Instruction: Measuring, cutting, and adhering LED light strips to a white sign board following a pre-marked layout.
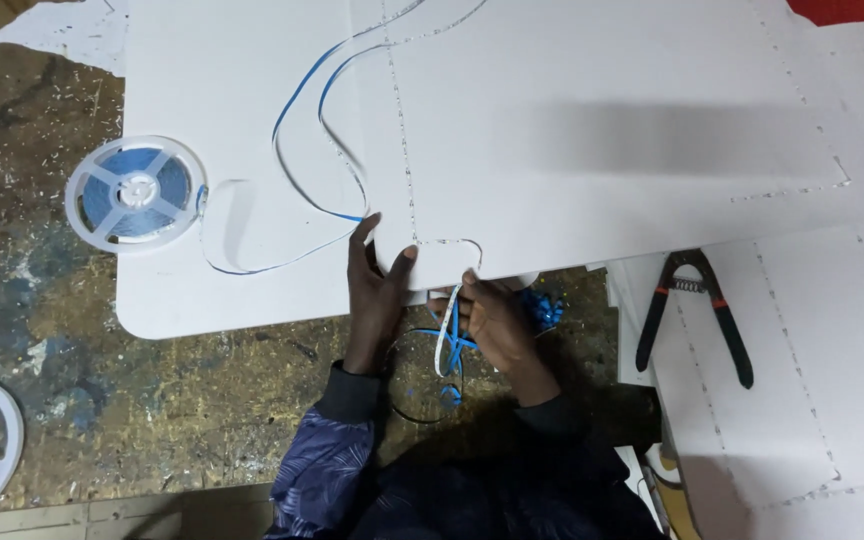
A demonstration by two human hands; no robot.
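Both my hands work the white board's point(552, 130) edge, left hand point(372, 295) gripping it, right hand point(497, 325) pinching blue strip point(445, 345), which could kink if tugged.

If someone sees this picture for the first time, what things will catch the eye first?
First, the big white board filling the top and middle, with a thin blue strip curling across it from a round white reel on its left edge. Next, the left hand grips the board's lower edge while the right hand pinches a strip end. Red-handled pliers lie to the right.
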